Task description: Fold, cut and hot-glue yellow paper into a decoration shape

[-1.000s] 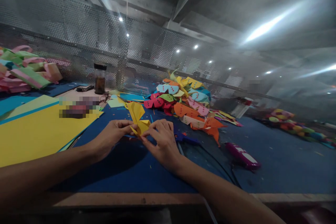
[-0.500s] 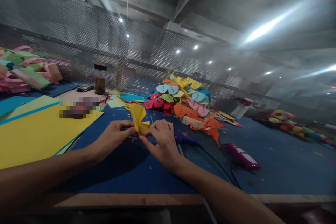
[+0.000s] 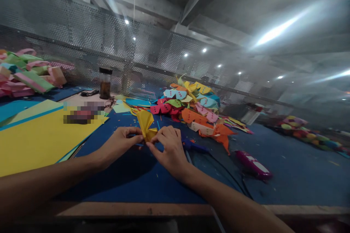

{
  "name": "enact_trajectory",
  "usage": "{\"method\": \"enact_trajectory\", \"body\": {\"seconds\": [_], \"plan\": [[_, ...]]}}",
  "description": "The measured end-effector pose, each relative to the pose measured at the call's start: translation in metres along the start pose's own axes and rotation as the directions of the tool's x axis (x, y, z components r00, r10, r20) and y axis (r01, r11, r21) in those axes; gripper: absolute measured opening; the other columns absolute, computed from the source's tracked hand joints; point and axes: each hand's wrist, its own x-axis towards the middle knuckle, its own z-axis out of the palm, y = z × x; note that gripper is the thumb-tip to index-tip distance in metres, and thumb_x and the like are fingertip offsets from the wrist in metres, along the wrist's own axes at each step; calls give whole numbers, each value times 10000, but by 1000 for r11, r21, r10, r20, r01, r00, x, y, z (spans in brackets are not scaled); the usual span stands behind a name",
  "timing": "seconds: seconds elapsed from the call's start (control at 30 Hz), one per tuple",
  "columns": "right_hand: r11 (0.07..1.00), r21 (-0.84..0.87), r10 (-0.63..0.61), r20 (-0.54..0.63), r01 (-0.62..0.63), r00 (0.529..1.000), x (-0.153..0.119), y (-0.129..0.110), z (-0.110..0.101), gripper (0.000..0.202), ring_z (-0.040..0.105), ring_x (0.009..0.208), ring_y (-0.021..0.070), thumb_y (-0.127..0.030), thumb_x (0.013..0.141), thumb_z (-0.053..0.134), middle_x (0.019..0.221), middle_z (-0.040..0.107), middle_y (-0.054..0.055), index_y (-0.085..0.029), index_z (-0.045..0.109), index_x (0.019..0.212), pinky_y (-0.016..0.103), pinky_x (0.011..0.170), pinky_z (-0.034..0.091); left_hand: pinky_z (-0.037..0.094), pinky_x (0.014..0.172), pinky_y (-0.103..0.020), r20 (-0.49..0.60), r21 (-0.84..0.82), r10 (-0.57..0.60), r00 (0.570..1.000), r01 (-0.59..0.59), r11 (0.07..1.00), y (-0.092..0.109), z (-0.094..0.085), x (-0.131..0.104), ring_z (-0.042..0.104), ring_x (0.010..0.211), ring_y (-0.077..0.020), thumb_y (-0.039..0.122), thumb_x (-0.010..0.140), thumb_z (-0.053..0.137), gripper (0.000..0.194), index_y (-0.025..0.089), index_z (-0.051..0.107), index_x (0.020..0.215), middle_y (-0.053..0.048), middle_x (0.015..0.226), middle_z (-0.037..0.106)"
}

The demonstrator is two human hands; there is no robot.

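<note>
A folded yellow paper piece [image 3: 145, 121], with creased, wing-like flaps, is held up just over the blue table top [image 3: 131, 185]. My left hand [image 3: 124, 143] pinches its left side between thumb and fingers. On the opposite side, my right hand [image 3: 169, 149] grips the lower part with thumb and fingertips, and its fingers hide some of the folds. Just right of that hand lies a dark blue tool with a cord [image 3: 195, 146], partly covered by the hand; its kind is not clear.
Behind are colourful folded paper pieces [image 3: 194, 116] in a heap. Yellow sheets [image 3: 35, 142] lie at left, below a pile of paper strips [image 3: 32, 74]. A lidded jar [image 3: 105, 83] stands by the mesh screen [image 3: 153, 51]. A purple case [image 3: 254, 165] lies right.
The whole view has shifted very slightly. Both hands keep the same hold on the yellow paper piece, with no clear movement between them.
</note>
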Motion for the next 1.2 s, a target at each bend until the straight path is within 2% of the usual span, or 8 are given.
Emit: {"method": "enact_trajectory", "body": {"seconds": [0.33,0.5,0.63,0.7,0.77,0.93,1.03,1.2], "plan": [[1000,18,0,-2,0,1000,-1,1,0,100,586,950,215,-257,937,760,917,687,26,-215,709,862,382,882,346,549,756,-324,-5,-35,-52,999,52,998,3,2,-2,663,798,-210,458,650,846,353,152,812,822,-71,880,774],[997,77,-4,-2,4,1000,1,0,0,136,597,958,232,-305,986,703,891,685,32,-216,688,885,390,873,352,486,696,-266,-13,-47,-27,1000,26,999,3,-2,-1,596,698,-153,518,668,854,372,155,790,715,-34,697,701],[936,304,198,-29,-180,980,5,3,-3,153,622,886,211,-355,1008,626,901,673,30,-203,644,1021,381,876,413,466,661,-241,-38,-127,-45,998,40,991,4,-3,-1,565,658,-131,545,656,882,397,167,761,657,-14,654,666],[855,425,324,7,-296,946,7,6,-4,251,631,863,206,-431,978,641,915,677,32,-200,613,1072,367,866,455,468,664,-233,-55,-153,-70,996,61,986,5,-3,-1,559,658,-123,534,649,898,390,167,769,674,-14,671,674],[789,494,374,86,-366,923,9,8,-4,342,636,855,206,-509,932,675,912,689,33,-202,605,1064,348,834,480,466,661,-225,-67,-172,-87,994,75,982,5,-2,-1,550,658,-117,519,646,910,381,164,781,697,-13,684,677],[733,530,283,334,-428,899,12,7,-2,403,649,845,208,-573,885,706,923,745,45,-177,712,960,319,767,481,476,665,-218,-40,-218,-92,995,81,973,3,-3,-1,569,684,-120,479,643,937,354,165,789,710,-13,707,679],[692,563,271,378,-453,885,11,6,-1,412,676,898,223,-524,890,716,990,781,55,-151,769,1057,321,806,497,514,718,-235,-26,-230,-105,994,96,969,1,-4,-2,615,750,-145,441,640,949,321,171,807,740,-33,779,726],[698,560,270,370,-446,889,11,5,-3,374,701,922,240,-471,910,698,1012,801,66,-146,797,1066,336,832,520,532,725,-251,-25,-234,-123,992,113,966,0,-4,-2,647,785,-167,430,624,967,328,174,812,759,-53,825,758]]}}
